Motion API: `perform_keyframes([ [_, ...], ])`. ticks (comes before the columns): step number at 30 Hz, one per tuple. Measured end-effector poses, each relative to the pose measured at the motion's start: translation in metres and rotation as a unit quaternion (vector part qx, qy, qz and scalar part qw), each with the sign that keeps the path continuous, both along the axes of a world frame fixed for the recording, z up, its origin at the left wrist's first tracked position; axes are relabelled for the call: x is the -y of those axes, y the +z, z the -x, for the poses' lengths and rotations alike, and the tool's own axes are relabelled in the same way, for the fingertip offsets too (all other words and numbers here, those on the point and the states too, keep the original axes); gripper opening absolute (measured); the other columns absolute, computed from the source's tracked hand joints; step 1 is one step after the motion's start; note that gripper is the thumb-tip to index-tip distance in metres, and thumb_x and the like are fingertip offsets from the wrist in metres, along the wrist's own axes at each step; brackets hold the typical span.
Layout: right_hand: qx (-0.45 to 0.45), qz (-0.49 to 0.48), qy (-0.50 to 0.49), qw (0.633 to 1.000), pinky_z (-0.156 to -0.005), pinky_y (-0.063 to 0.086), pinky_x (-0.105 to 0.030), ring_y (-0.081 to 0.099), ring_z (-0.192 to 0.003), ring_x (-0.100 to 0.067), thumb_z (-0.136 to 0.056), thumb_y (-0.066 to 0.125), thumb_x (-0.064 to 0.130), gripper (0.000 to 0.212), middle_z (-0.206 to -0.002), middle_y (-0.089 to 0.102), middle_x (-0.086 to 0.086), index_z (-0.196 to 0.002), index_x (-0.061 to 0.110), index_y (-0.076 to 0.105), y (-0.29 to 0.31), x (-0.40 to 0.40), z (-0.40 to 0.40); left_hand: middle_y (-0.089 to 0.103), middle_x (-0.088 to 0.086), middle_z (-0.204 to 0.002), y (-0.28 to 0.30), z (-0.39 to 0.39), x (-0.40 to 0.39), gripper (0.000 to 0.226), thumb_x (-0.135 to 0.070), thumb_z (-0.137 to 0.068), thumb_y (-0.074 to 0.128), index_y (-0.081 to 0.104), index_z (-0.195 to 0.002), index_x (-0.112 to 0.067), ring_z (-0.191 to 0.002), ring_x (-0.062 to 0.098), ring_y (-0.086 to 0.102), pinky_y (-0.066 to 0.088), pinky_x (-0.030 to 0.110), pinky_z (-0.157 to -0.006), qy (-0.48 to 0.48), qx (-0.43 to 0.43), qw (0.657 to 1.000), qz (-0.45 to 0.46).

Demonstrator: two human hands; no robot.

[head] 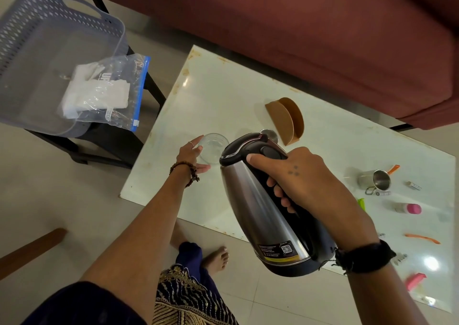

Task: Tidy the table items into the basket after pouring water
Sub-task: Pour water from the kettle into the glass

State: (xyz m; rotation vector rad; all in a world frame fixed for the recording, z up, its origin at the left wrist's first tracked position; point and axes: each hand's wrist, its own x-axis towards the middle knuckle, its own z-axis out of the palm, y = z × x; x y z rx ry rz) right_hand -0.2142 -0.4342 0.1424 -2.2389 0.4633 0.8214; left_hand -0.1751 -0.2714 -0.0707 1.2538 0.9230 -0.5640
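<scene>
Right hand (pixel 308 175) is clenched round the kettle (pixel 263 200) handle, thumb up by the lid button, body tipped fwd with the spout over the glass (pixel 214 150). Left hand (pixel 192 156) cups the glass, fingers (pixel 196 142) curled on its near side, thumb below. The glass stands on the tabletop (pixel 223 96), near its left edge.

Risks, as I read it: spout is hidden behind the lid from this angle, so aim is partly blind. Tip too fast and water overshoots the rim, onto the left hand. If it's hot, that's a scald. Thumb sits near the lid button; press it mid-pour and the lid could pop, dumping a lot at once. Can't tell if water's flowing yet, or the fill level; clear glass makes overfill easy to miss.

The glass is close to the edge, so a nudge from the kettle body could send it off onto the floor.

Basket (pixel 32 38) waits on a stool to the left, w/ a zip bag (pixel 104 93) hanging over its rim; that could slide out. Steel cup (pixel 375 180), pink-cap bottle (pixel 408 209) & small bits to the right aren't tidied yet; a spill would run toward them.
</scene>
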Motion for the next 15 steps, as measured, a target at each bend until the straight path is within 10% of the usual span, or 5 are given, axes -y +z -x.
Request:
perform_keyframes([
  [15, -0.011, -0.004, 0.012, 1.0, -0.041, 0.044, -0.022, 0.046, -0.027, -0.003, -0.077, 0.06, 0.051, 0.04, -0.034, 0.051, 0.005, -0.056, 0.018, 0.054, 0.0011, 0.0006, -0.0003, 0.031, 0.01, -0.145, -0.0028, 0.0013, 0.0007, 0.036, -0.011, -0.096, 0.042, 0.049, -0.128, -0.025, -0.12, 0.046, 0.045, 0.052, 0.041, -0.076, 0.007, 0.006, 1.0, 0.006],
])
